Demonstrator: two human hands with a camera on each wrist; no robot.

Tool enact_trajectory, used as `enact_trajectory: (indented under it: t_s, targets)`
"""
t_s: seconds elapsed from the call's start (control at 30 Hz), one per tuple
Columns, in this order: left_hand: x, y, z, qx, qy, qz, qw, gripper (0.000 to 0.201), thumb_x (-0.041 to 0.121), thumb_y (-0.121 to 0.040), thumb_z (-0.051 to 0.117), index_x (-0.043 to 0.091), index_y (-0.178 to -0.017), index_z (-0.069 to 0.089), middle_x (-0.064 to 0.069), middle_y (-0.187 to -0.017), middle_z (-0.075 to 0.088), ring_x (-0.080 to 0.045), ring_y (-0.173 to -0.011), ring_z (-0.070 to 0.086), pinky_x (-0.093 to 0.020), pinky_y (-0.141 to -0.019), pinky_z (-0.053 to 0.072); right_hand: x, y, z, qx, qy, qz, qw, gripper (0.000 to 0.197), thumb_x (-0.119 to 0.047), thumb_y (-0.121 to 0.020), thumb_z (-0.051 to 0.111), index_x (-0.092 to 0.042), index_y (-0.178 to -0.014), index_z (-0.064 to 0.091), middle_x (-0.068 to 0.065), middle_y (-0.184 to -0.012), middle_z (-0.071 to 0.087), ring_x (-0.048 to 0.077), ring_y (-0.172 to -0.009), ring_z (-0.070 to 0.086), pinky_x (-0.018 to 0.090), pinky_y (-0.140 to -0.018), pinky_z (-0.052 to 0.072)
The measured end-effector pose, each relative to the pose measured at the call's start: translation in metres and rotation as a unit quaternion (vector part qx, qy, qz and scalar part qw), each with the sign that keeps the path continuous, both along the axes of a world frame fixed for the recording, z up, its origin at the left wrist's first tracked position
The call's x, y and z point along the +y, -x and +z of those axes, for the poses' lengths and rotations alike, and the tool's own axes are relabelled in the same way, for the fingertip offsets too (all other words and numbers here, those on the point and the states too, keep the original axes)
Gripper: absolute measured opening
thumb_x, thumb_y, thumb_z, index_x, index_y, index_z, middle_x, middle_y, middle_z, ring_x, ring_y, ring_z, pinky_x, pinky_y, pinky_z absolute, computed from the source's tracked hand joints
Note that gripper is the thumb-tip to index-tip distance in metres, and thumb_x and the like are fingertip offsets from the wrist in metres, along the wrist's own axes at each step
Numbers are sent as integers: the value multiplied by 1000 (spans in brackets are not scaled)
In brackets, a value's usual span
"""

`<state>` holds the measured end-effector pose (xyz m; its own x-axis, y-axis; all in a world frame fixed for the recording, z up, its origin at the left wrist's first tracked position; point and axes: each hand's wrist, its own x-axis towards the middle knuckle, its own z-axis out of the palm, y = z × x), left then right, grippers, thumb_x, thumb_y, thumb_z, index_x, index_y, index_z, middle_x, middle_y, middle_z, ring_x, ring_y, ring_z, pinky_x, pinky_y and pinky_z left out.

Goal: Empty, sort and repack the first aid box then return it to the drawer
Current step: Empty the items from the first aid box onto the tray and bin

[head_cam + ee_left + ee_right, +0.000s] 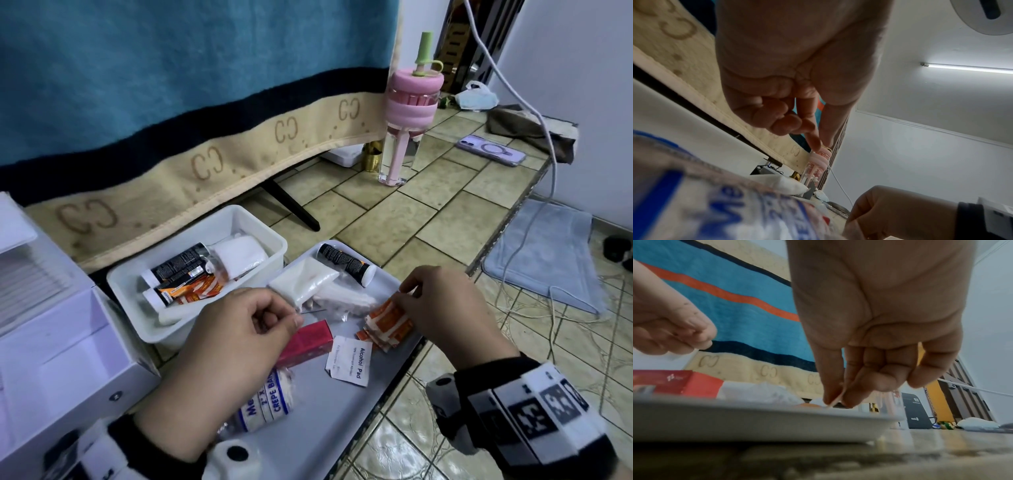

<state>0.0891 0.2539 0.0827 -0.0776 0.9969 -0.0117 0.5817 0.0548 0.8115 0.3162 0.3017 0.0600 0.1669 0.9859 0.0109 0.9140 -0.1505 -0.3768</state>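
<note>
The white first aid box (pixel 127 274) stands left of centre with black tubes, a white roll and orange plasters in it. To its right, the grey tray (pixel 308 445) carries a crepe bandage roll (pixel 270 401), a red box (pixel 308 339), an alcohol pad (pixel 349 361), gauze packets (pixel 308 281), a black tube (pixel 346 262) and a pile of orange plasters (pixel 387 325). Over the red box, my left hand (pixel 298 317) pinches a thin pale wrapper between thumb and forefinger. My right hand (pixel 406 294) pinches one plaster strip (pixel 836 398) at the top of the pile.
An open white drawer unit (pixel 51 342) sits at the left. A striped towel (pixel 171 102) hangs behind the box, with a black stand leg (pixel 291 205) under it. A pink bottle (pixel 407 120) and a phone (pixel 489 150) lie farther back. The tiled counter edge (pixel 496 240) runs along the right.
</note>
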Motion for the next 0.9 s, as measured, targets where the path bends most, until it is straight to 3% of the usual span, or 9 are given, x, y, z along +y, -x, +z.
enact_trajectory:
  t_s: [0.17, 0.27, 0.37, 0.47, 0.57, 0.7, 0.83, 0.9]
  targets:
    - [1, 6, -2, 4, -5, 4, 1000, 12, 25, -74, 75, 28, -65, 68, 20, -58, 55, 1, -52, 48, -11, -50, 37, -3, 2, 8, -27, 3, 9, 1000, 23, -41, -76, 69, -27, -94, 63, -5, -91, 63, 20, -93, 60, 38, -88, 44]
    - [0, 7, -4, 14, 3, 7, 1000, 11, 27, -75, 74, 27, -66, 68, 20, -60, 57, 0, -52, 48, -14, -48, 36, -3, 7, 9, -31, 21, 26, 999, 23, -42, -75, 70, -30, -93, 62, -8, -87, 59, 19, -92, 59, 35, -86, 36]
    - [-4, 8, -4, 7, 14, 12, 1000, 9, 29, -75, 74, 30, -69, 67, 21, -60, 57, 0, -52, 47, -23, -53, 39, -5, 15, 9, -57, 19, 56, 997, 21, -40, -76, 67, -33, -95, 61, -10, -95, 62, 17, -97, 58, 33, -81, 28]
    - [-9, 13, 2, -8, 22, 22, 999, 15, 29, -76, 73, 41, -78, 65, 20, -62, 59, -2, -52, 48, -28, -58, 43, -7, 23, 21, -39, 23, 93, 995, 21, -45, -78, 67, -35, -95, 60, -13, -92, 59, 14, -92, 58, 31, -83, 32]
    - [-17, 24, 9, -24, 16, 42, 999, 13, 29, -77, 73, 40, -77, 65, 16, -62, 60, -2, -51, 47, -29, -58, 45, -7, 38, 47, 0, 2, 160, 987, 15, -48, -79, 66, -39, -85, 56, -19, -80, 54, 5, -79, 56, 29, -81, 44]
    - [-34, 52, 21, 9, -8, 79, 997, 13, 31, -77, 71, 40, -80, 62, 17, -60, 59, -4, -51, 48, -22, -55, 40, -10, 81, 89, 53, -10, 258, 965, 10, -47, -81, 62, -39, -87, 60, -21, -77, 58, -5, -72, 54, 9, -61, 39]
    - [-62, 96, 35, 61, 0, 133, 989, 7, 30, -77, 70, 29, -73, 65, 18, -57, 58, -4, -48, 50, -14, -49, 36, -18, 148, 110, 113, 26, 386, 915, 15, -46, -81, 63, -34, -90, 63, -14, -72, 64, -3, -65, 58, 11, -57, 42]
    - [-80, 124, 44, 90, 40, 148, 984, 8, 34, -80, 67, 30, -74, 63, 23, -66, 61, -3, -55, 55, -15, -54, 41, -26, 185, 111, 103, 57, 454, 883, 24, -49, -80, 62, -33, -98, 63, -14, -82, 64, -2, -73, 59, 13, -65, 45]
